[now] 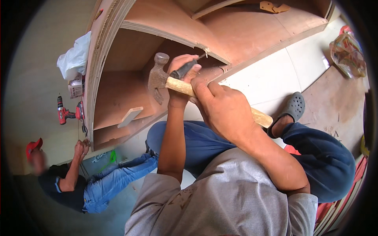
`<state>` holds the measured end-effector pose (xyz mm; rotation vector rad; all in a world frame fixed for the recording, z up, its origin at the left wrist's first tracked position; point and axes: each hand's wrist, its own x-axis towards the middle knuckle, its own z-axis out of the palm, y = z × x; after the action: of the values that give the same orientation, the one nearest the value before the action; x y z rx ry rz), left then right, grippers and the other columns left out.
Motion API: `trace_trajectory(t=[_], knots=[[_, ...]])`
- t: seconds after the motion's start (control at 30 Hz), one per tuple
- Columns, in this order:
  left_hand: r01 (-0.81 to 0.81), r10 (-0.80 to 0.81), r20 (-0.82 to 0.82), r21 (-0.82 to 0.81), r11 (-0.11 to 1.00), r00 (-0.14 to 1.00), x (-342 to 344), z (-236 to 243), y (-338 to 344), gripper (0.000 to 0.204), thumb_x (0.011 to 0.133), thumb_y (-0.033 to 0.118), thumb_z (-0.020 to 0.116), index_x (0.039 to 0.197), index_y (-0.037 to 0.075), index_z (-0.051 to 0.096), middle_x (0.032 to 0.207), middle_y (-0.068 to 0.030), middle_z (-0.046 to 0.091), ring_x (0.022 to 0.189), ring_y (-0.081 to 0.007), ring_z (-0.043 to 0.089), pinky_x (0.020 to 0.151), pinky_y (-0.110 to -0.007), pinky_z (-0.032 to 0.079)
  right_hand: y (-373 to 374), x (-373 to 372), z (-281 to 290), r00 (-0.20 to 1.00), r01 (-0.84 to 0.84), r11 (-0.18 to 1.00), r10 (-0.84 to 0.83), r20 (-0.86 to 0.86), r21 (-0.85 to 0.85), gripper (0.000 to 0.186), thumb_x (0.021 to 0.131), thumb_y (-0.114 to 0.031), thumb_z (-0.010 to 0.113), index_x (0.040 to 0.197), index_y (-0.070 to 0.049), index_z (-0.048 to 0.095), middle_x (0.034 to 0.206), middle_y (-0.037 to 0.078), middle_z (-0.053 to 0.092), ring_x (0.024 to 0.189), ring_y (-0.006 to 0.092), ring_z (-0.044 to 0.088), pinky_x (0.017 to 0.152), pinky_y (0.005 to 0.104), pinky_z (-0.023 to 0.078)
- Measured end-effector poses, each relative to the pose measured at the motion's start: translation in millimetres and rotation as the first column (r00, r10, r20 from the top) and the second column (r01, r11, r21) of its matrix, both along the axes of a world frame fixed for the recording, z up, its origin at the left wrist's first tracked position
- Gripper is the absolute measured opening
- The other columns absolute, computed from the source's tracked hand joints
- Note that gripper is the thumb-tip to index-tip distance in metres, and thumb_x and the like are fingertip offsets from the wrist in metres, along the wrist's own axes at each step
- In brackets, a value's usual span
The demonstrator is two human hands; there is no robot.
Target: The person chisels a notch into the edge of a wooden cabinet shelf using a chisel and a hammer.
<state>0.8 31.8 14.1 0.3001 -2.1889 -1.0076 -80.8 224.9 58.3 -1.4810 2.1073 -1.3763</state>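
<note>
My right hand (226, 108) is closed around the wooden handle of a claw hammer (178, 85). Its rusty metal head sits to the left, in front of my left wrist. My left hand (179, 63) grips a black-handled chisel (184, 70), whose thin metal shaft points up and right. The tip is at a splintered spot (206, 51) on the plywood edge (177, 42) of a brown cabinet (244, 31); whether it touches the wood is hard to tell. The hammer partly hides my left hand.
A small wood strip (130, 117) lies in the cabinet's lower compartment. A red cordless drill (67, 111), a box (75, 87) and a white plastic bag (75, 57) are on the left. A co-worker in a red cap (34, 146) is at lower left. A handsaw (273, 7) lies at the top.
</note>
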Motion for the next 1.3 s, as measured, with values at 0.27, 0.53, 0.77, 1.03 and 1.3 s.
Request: trace_trajectory(t=[0.27, 0.53, 0.77, 1.03, 1.3], knots=[[-0.077, 0.077, 0.020, -0.026, 0.997, 0.997, -12.7, -14.3, -14.8, 0.022, 0.091, 0.006, 0.074, 0.110, 0.002, 0.064, 0.111, -0.0139, 0.069, 0.105, -0.0247, 0.065, 0.096, -0.037, 0.051, -4.2, 1.1, -4.5, 0.995, -0.018, 0.999, 0.021, 0.101, -0.032, 0.029, 0.093, -0.020, 0.067, 0.114, -0.006, 0.054, 0.077, 0.014, 0.061, 0.070, 0.0342, 0.067, 0.060, 0.0447, 0.054], [-0.086, 0.082, -0.042, -0.092, 0.992, 0.996, -17.6, -23.3, -10.4, 0.022, 0.091, 0.009, 0.075, 0.109, 0.002, 0.066, 0.110, -0.0135, 0.069, 0.100, -0.0252, 0.065, 0.089, -0.037, 0.053, -1.3, -6.7, -6.8, 1.000, 0.011, 0.998, -0.010, 0.017, -0.061, 0.028, 0.092, -0.018, 0.067, 0.114, -0.006, 0.055, 0.078, 0.014, 0.060, 0.070, 0.0338, 0.066, 0.060, 0.0446, 0.053], [-0.044, 0.059, 0.079, -0.183, 0.982, 0.995, -12.6, -11.2, -7.7, 0.023, 0.086, 0.009, 0.078, 0.105, 0.002, 0.066, 0.108, -0.0149, 0.068, 0.101, -0.0286, 0.066, 0.091, -0.038, 0.053, 0.1, -5.2, -8.5, 0.997, 0.028, 1.000, -0.029, -0.069, -0.004, 0.049, 0.086, -0.015, 0.064, 0.130, 0.001, 0.052, 0.079, 0.016, 0.065, 0.068, 0.0294, 0.070, 0.052, 0.0402, 0.054], [-0.039, 0.044, -0.069, 0.073, 0.997, 0.997, -7.7, -12.3, 7.5, 0.022, 0.088, 0.001, 0.075, 0.108, 0.002, 0.065, 0.110, -0.0145, 0.070, 0.102, -0.0251, 0.067, 0.090, -0.036, 0.055, 8.4, 1.6, 8.2, 0.997, 0.033, 0.988, -0.022, 0.069, -0.154, 0.042, 0.089, -0.020, 0.071, 0.127, -0.008, 0.055, 0.076, 0.011, 0.058, 0.067, 0.0306, 0.065, 0.058, 0.0425, 0.052], [-0.049, 0.046, -0.022, -0.236, 0.970, 0.999, -10.3, -19.8, -10.5, 0.028, 0.089, 0.005, 0.077, 0.113, 0.002, 0.061, 0.112, -0.0161, 0.069, 0.102, -0.0274, 0.067, 0.090, -0.037, 0.056, 3.5, -3.6, -6.2, 0.997, 0.035, 0.992, -0.026, 0.075, -0.121, 0.041, 0.089, -0.019, 0.071, 0.126, -0.009, 0.056, 0.075, 0.010, 0.057, 0.067, 0.0311, 0.065, 0.058, 0.0425, 0.052]])
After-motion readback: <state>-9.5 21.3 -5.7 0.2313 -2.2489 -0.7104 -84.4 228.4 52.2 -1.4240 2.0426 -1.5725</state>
